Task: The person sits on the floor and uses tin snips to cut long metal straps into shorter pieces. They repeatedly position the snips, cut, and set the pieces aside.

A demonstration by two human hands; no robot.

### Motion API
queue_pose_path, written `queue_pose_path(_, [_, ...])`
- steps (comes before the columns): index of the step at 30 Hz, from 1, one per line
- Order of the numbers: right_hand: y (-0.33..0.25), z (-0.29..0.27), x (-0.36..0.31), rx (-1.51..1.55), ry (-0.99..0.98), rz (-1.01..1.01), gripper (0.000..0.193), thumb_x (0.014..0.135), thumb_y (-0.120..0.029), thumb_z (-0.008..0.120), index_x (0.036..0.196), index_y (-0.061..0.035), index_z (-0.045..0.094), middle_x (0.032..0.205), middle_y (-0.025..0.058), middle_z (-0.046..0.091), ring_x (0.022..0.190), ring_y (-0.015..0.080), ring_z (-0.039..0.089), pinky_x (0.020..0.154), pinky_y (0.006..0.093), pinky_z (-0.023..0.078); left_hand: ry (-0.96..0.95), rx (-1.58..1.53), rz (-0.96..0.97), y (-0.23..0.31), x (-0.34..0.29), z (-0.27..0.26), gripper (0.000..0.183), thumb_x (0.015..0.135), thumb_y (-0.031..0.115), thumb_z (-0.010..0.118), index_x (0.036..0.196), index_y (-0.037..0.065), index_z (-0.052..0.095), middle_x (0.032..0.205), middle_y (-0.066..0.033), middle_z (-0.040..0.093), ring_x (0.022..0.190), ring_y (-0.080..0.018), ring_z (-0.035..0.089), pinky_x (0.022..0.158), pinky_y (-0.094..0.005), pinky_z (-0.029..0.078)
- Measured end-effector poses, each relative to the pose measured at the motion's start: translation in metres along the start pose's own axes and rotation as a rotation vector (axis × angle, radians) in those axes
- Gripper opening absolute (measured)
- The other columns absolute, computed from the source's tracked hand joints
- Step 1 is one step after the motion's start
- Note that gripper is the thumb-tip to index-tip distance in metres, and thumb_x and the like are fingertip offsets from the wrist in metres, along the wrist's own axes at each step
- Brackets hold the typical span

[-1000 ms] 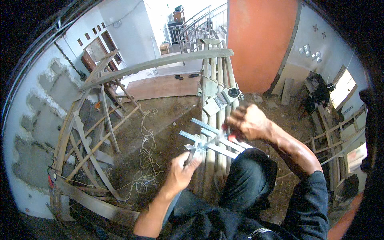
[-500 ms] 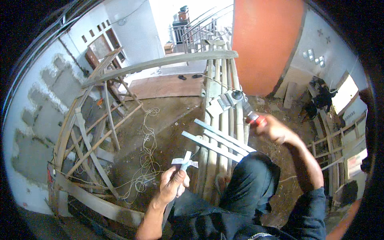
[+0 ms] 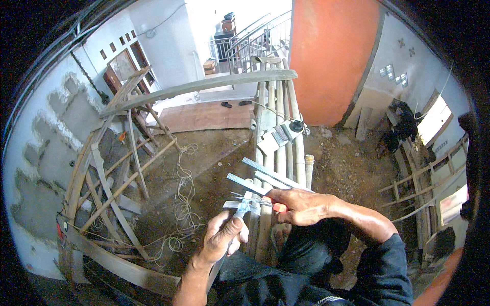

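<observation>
My left hand (image 3: 220,238) is closed around a thin metal profile (image 3: 245,206), whose upper end is split into flaps that spread outward. Beside those flaps, my right hand (image 3: 309,206) grips red-handled snips (image 3: 279,207). The snips' jaws reach to the splayed end, but I cannot make out whether they are closed on the metal. Two more pale metal profiles (image 3: 273,174) lie just beyond my right hand, across a platform of long poles (image 3: 280,153). Part of them is hidden behind that hand.
Farther along the poles are small boxes (image 3: 278,137) and a black round object (image 3: 296,126). A tangled pale cord (image 3: 184,204) lies on the dirt floor to the left, near a wooden scaffold (image 3: 135,158). A long plank (image 3: 204,85) spans the far side.
My right hand has swung left and down with the snips, from above the poles to the profile's flared end. My left hand has barely moved.
</observation>
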State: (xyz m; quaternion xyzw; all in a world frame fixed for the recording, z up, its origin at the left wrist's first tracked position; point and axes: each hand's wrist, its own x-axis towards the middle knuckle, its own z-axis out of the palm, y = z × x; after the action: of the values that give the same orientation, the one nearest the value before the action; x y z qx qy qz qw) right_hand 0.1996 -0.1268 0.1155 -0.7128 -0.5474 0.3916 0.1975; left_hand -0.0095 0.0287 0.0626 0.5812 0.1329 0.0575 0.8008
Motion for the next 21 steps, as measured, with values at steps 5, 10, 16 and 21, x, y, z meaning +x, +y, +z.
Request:
queue_pose_path(5, [0.006, 0.008, 0.004, 0.004, 0.0, 0.016, 0.032, 0.089, -0.021, 0.056, 0.115, -0.0019, 0.055, 0.087, 0.0196, 0.063, 0.086, 0.0371, 0.062, 0.077, 0.0476, 0.047, -0.014, -0.038, -0.038, -0.001, 0.0, -0.005, 0.041, 0.099, 0.044, 0.058, 0.11, 0.005, 0.056, 0.071, -0.0051, 0.059, 0.042, -0.0059, 0.043, 0.038, -0.0212, 0.034])
queue_pose_path(10, [0.024, 0.012, 0.008, 0.145, 0.107, 0.106, 0.019, 0.081, -0.011, 0.06, 0.098, -0.0019, 0.058, 0.073, 0.0083, 0.052, 0.071, 0.0214, 0.053, 0.067, 0.0396, 0.043, -0.01, -0.011, -0.055, 0.0, -0.003, -0.016, 0.039, 0.099, 0.043, 0.06, 0.105, 0.005, 0.056, 0.067, -0.0043, 0.057, 0.042, -0.0058, 0.043, 0.037, -0.0212, 0.033])
queue_pose_path(16, [0.038, -0.008, -0.004, 0.279, 0.359, -0.031, 0.031, 0.078, -0.012, 0.06, 0.107, -0.0046, 0.051, 0.079, 0.0038, 0.047, 0.074, 0.0152, 0.044, 0.068, 0.0326, 0.042, 0.065, 0.508, 0.109, 0.023, -0.007, -0.04, 0.043, 0.094, 0.045, 0.067, 0.1, 0.002, 0.066, 0.075, -0.007, 0.064, 0.052, -0.0117, 0.056, 0.049, -0.0254, 0.044])
queue_pose_path(21, [0.031, -0.006, -0.007, 0.478, 0.47, -0.061, 0.023, 0.082, -0.012, 0.058, 0.104, -0.005, 0.054, 0.084, 0.0014, 0.054, 0.079, 0.0113, 0.049, 0.07, 0.03, 0.044, 0.305, 0.705, 0.515, 0.034, -0.002, -0.031, 0.037, 0.081, 0.032, 0.083, 0.098, 0.003, 0.067, 0.087, -0.0077, 0.071, 0.077, -0.0186, 0.068, 0.071, -0.0317, 0.053])
